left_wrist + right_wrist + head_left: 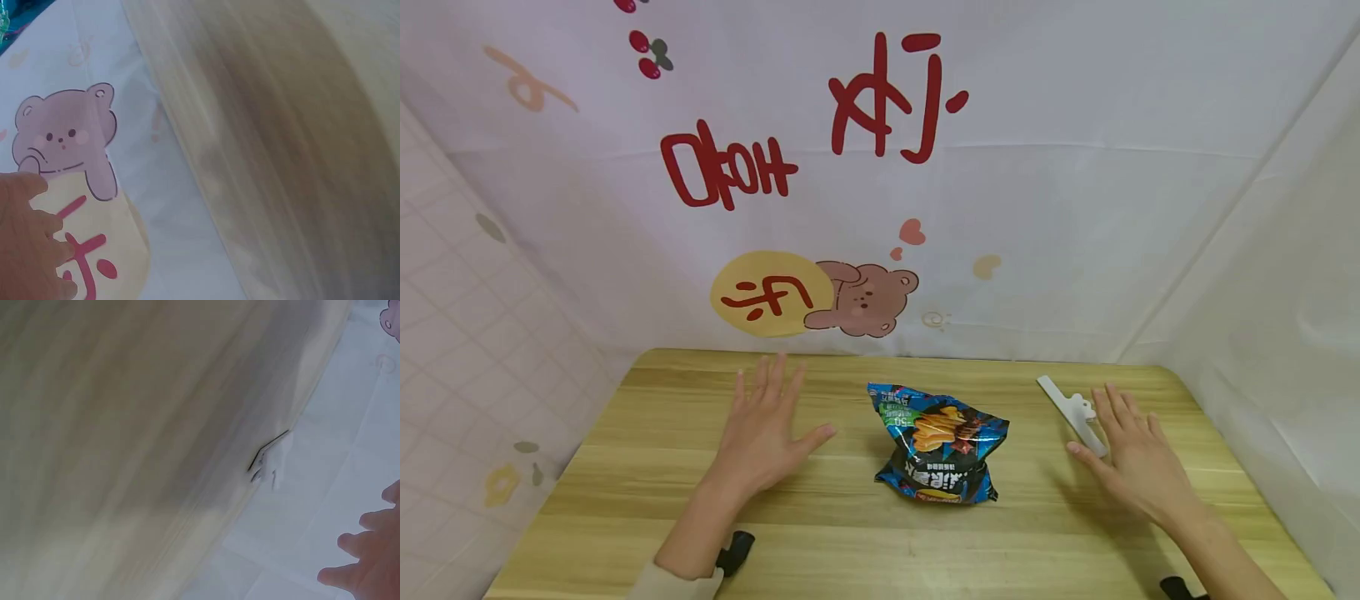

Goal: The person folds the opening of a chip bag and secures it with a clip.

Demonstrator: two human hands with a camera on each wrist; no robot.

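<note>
Dimly seen, right wrist view: clip [275, 462]. Left hand [760, 442], right hand [1138, 454]: fingers [1118, 407] spread, empty.

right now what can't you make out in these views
- Bag: head view, underside hidden by its own body; finest print too small.
- Clip: right wrist view, blurred, its white merging with the cloth.
- Left hand: left wrist view, cut off by the left edge.
- Right hand: right wrist view, cut off by the right edge.

Chip bag [942, 454] on wood tbl [850, 546], btwn L grip [762, 440] & R grip [1138, 458], white clip [1073, 412] nr latter
</note>
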